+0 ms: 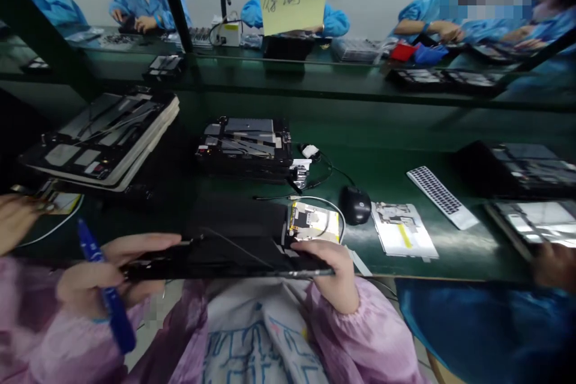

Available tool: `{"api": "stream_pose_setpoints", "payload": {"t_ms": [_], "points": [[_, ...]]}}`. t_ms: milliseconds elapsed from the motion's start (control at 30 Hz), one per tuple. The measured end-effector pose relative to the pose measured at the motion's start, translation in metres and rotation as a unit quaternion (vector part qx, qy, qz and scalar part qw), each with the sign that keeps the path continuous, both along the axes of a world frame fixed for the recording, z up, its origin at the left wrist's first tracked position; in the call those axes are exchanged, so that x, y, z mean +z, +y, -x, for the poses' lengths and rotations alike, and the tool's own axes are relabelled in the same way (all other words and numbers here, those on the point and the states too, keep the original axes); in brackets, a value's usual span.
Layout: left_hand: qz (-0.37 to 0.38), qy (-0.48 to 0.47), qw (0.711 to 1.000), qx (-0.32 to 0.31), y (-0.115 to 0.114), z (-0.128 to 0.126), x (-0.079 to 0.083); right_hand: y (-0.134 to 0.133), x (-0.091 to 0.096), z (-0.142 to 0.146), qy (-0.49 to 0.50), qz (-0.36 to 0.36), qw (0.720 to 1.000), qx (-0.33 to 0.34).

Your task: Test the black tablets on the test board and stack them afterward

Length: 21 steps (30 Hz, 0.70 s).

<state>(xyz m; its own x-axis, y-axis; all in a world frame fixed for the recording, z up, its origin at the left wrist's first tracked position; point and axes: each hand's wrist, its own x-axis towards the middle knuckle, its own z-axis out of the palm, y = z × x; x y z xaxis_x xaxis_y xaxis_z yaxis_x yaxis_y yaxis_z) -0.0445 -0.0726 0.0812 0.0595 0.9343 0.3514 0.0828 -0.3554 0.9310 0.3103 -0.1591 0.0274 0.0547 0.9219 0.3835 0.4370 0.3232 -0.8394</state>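
Seen nearly edge-on, a dark, flat tablet-like device (pixel 225 261) is held level at the table's front edge, with a thin cable across it. My left hand (pixel 101 276) grips its left end, thumb on top. A blue marker pen (pixel 108 294) lies across that same hand, slanting down to the right. On the right end, my right hand (pixel 330 267) is closed around the device, with the thumb above and fingers below. Behind it lies a white and yellow-edged part (pixel 314 222) with a white cable beside it.
Stacks of opened devices stand at left (pixel 103 138) and centre (pixel 247 144). A black mouse (pixel 355 204), a silver panel (pixel 405 231) and a white keyboard (pixel 441 197) lie to the right. Co-workers' hands show at left (pixel 15 222) and right (pixel 555 264). A shelf (pixel 288 87) spans the back.
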Motion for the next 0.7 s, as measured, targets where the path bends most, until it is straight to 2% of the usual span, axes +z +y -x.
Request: {"api": "stream_pose_setpoints", "payload": {"t_ms": [100,133,200,267,400,500,600,700], "points": [[-0.122,-0.033,0.991,0.045,0.005,-0.03,-0.025,0.005,-0.015,0.002,-0.098,-0.083,0.992,-0.001],[-0.177,-0.084,0.973,0.123,0.006,-0.044,-0.035,0.008,-0.021,0.004,-0.124,-0.092,0.988,-0.002],[-0.131,-0.092,0.975,0.151,0.008,-0.068,-0.053,0.017,-0.035,0.008,-0.161,-0.101,0.982,-0.007],[-0.1,-0.085,0.981,0.144,0.009,-0.078,-0.067,0.025,-0.044,0.009,-0.177,-0.105,0.978,-0.012],[-0.068,-0.055,0.992,0.09,0.01,-0.067,-0.081,0.026,-0.051,0.003,-0.186,-0.091,0.978,0.023],[-0.018,-0.005,0.997,0.079,0.009,-0.055,-0.089,0.018,-0.054,-0.001,-0.177,-0.055,0.982,0.045],[0.037,0.018,0.996,0.08,0.007,-0.051,-0.095,0.01,-0.061,-0.001,-0.185,-0.016,0.982,-0.037],[0.073,0.039,0.993,0.079,0.006,-0.052,-0.098,0.008,-0.065,0.006,-0.233,0.033,0.963,-0.128]]}}
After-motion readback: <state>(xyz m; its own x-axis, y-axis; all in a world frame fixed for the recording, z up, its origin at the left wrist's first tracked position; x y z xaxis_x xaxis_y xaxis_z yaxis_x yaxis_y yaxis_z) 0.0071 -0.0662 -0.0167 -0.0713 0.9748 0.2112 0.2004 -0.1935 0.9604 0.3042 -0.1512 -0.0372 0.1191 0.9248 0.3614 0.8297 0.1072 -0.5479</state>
